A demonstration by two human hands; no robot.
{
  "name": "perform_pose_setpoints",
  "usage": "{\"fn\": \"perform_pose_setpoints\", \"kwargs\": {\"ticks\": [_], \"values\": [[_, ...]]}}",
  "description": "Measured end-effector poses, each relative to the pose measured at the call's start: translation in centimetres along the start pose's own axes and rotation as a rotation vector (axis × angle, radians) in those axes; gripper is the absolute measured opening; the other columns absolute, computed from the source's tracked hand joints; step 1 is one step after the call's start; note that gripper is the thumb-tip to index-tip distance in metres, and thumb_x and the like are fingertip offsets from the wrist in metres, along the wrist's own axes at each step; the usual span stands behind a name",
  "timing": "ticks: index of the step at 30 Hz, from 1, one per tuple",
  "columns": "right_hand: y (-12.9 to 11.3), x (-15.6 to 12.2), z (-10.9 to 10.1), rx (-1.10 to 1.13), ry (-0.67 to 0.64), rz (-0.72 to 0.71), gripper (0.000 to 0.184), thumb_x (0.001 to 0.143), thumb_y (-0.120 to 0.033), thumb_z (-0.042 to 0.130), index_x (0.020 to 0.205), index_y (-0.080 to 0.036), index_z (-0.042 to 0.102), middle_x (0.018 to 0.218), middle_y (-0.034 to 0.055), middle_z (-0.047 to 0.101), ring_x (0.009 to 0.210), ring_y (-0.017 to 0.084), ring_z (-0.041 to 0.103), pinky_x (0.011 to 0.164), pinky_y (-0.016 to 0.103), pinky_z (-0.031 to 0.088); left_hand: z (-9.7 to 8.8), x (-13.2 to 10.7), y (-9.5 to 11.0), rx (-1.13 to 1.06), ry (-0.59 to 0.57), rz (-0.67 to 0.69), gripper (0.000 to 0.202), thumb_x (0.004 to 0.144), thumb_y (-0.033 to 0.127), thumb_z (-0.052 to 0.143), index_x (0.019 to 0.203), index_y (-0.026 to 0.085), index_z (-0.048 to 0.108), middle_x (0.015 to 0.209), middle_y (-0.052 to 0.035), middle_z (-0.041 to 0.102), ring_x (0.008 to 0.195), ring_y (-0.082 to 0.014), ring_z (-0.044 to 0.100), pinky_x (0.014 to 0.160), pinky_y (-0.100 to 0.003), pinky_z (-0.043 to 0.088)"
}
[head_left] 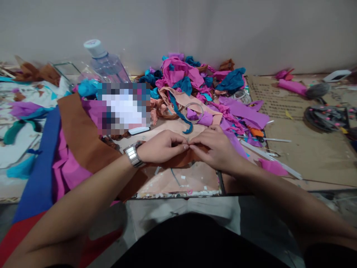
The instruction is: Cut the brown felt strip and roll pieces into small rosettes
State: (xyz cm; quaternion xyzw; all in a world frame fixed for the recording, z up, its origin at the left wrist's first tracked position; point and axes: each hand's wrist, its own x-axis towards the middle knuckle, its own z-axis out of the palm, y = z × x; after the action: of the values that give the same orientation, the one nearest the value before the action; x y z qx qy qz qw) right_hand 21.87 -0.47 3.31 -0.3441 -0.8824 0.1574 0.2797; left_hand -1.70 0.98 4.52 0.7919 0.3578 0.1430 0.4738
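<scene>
Over the table's front part, my left hand (160, 147) and my right hand (216, 149) meet at their fingertips. Both pinch the edge of a brown crepe-paper strip (178, 163), which hangs below the fingers and runs left under my left wrist. A silver watch (134, 154) is on my left wrist. Just beyond the fingertips lies a twisted teal strip (178, 109), beside a clear ring (193, 112), perhaps a roll of tape. To the left, a wide brown sheet (83, 134) is draped over pink and blue sheets (46, 160).
Behind my hands is a heap of crumpled pink, purple and teal scraps (184, 76). A clear bottle with a white cap (107, 63) stands at the back left, near a blurred-out patch. Cardboard (292, 149) covers the right side, with white sticks (272, 160) and a dark netted bundle (325, 117).
</scene>
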Motion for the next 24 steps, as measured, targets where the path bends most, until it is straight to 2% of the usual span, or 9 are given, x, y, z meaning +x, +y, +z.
{"fn": "perform_pose_setpoints", "kwargs": {"ticks": [17, 21, 24], "values": [[0.52, -0.28, -0.12, -0.086, 0.030, -0.151, 0.016, 0.099, -0.019, 0.058, 0.105, -0.025, 0.071, 0.105, 0.0016, 0.081, 0.094, 0.020, 0.071, 0.097, 0.044, 0.033, -0.25, 0.06, 0.27, -0.135, 0.023, -0.054, 0.017, 0.089, 0.025, 0.059, 0.092, 0.013, 0.070, 0.072, 0.0030, 0.060, 0.063, -0.0095, 0.044, 0.061, -0.021, 0.037], [0.66, -0.27, -0.01, -0.113, 0.077, -0.206, 0.014, 0.098, -0.017, 0.061, 0.104, -0.024, 0.071, 0.101, 0.0008, 0.081, 0.090, 0.018, 0.070, 0.094, 0.044, 0.034, -0.33, 0.04, 0.28, -0.117, 0.037, -0.027, 0.023, 0.093, 0.033, 0.059, 0.090, 0.013, 0.071, 0.077, 0.0011, 0.062, 0.068, -0.0106, 0.048, 0.066, -0.022, 0.039], [0.53, -0.13, -0.02, -0.114, 0.104, -0.221, 0.014, 0.097, -0.016, 0.061, 0.102, -0.023, 0.071, 0.099, 0.0010, 0.081, 0.087, 0.018, 0.070, 0.093, 0.043, 0.035, -0.27, 0.05, 0.00, -0.099, 0.055, -0.025, 0.036, 0.098, 0.044, 0.056, 0.089, 0.013, 0.072, 0.073, 0.0010, 0.059, 0.066, -0.0107, 0.045, 0.063, -0.022, 0.037]]}}
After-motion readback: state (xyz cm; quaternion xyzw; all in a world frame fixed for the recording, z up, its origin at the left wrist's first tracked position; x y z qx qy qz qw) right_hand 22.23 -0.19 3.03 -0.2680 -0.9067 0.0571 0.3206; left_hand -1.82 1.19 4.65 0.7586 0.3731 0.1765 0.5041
